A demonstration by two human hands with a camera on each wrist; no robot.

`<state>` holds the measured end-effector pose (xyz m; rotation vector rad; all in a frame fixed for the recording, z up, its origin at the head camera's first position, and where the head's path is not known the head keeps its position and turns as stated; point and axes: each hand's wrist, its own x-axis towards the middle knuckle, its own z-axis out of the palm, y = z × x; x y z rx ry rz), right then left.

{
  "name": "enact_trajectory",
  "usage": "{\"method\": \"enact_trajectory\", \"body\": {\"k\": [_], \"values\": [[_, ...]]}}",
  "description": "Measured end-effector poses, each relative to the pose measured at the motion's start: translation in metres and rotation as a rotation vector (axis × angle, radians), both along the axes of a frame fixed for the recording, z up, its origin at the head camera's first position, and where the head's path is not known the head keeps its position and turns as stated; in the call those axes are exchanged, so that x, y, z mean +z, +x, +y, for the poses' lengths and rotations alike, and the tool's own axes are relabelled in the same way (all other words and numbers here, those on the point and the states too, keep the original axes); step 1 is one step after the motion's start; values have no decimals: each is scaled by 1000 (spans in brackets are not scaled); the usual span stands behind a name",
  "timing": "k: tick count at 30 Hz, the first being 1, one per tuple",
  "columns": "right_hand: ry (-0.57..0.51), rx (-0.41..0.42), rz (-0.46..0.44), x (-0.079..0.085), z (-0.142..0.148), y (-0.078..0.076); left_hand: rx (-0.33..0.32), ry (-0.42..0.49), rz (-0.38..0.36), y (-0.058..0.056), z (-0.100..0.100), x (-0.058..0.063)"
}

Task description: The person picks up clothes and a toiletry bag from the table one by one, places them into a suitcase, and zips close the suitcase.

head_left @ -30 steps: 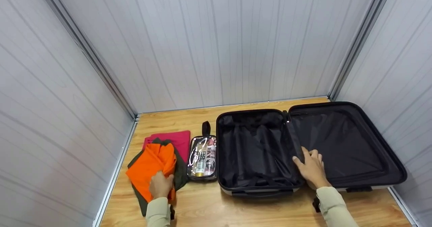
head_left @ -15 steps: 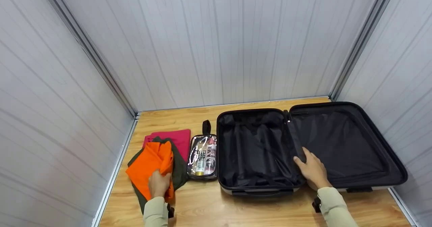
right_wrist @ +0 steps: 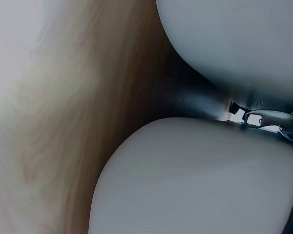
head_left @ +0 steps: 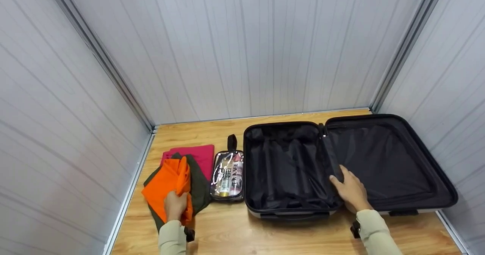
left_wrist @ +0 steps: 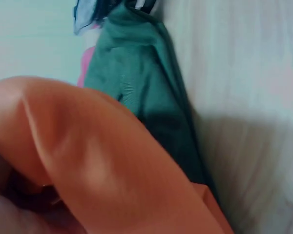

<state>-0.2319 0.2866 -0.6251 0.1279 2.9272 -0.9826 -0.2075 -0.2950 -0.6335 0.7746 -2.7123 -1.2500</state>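
My left hand (head_left: 175,206) pinches a fold of an orange garment (head_left: 159,190), which lies partly folded over a dark green garment (head_left: 199,186). In the left wrist view, the raised orange cloth (left_wrist: 112,156) arches over the fingers and hides most of them. A black-lined suitcase (head_left: 286,168) lies spread open on the floor at the right. My right hand (head_left: 352,190) grips the inner edge between its two halves, thumb on the left side and fingers on the right. The right wrist view shows the pale outer shells (right_wrist: 200,175) but not the hand.
A pink garment (head_left: 202,156) lies partly beneath the green one. Between the clothes and suitcase sits a clear toiletry bag (head_left: 216,175) with bottles and a black strap. The wooden floor (head_left: 223,232) is bounded by pale panel walls (head_left: 242,50) at the back and sides.
My left hand has drawn the orange garment's right side slightly leftward, uncovering more green cloth. The fingers of my right hand have closed around the suitcase's inner edge.
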Motion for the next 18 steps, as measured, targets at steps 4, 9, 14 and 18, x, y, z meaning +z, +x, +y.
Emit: {"method": "enact_trajectory", "body": {"k": [4, 9, 14, 18], "values": [[-5, 1, -7, -1, 1, 0, 51, 99, 6, 0, 1, 7], [-5, 0, -4, -1, 1, -1, 108, 250, 49, -3, 1, 13], [-2, 3, -12, -1, 1, -2, 130, 304, 73, -5, 0, 17], [1, 1, -14, -1, 0, -1, 112, 247, 70, -6, -2, 19]]}}
